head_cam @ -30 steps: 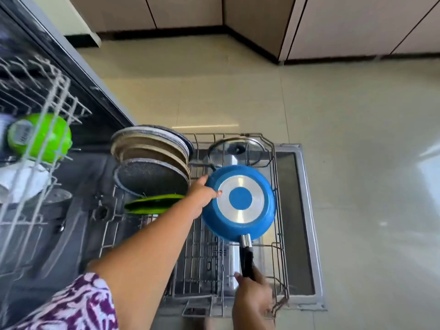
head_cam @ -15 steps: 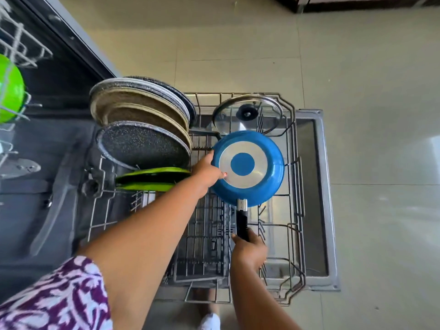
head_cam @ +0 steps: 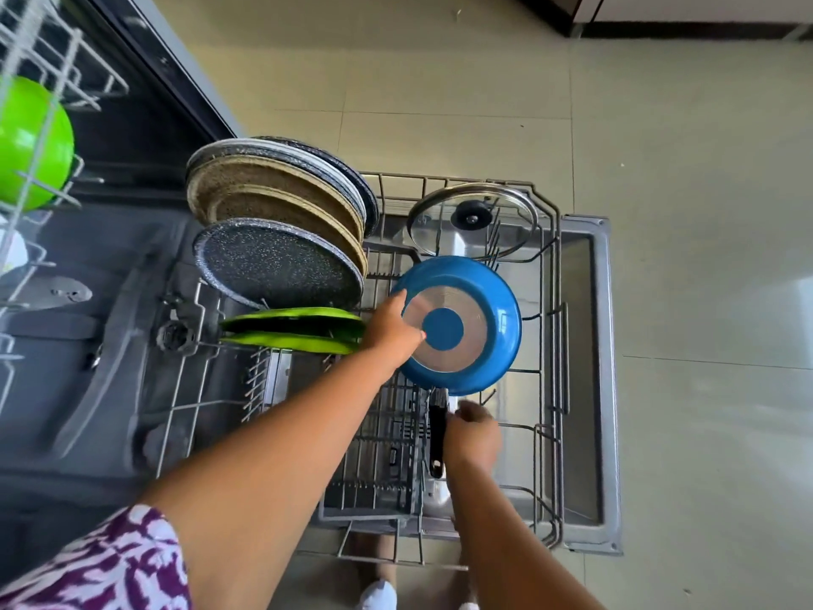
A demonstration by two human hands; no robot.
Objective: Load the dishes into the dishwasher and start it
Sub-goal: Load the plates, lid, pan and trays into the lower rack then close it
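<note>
A blue frying pan stands tilted on its side in the lower dishwasher rack, its steel base disc facing up at me. My left hand grips the pan's left rim, thumb lying on the base. The black handle points toward me over the rack. My right hand is blurred and sits right beside the handle, whose whole length shows; whether it still holds the handle is unclear.
Several speckled plates and two green plates stand in the rack's left part, a glass lid at the far end. A cutlery basket sits near me. The upper rack holds a green bowl. The open door lies on the right.
The pan sank lower into the rack and tilted further. My right hand slid off the handle's end to its right side. The left hand stayed on the rim.
</note>
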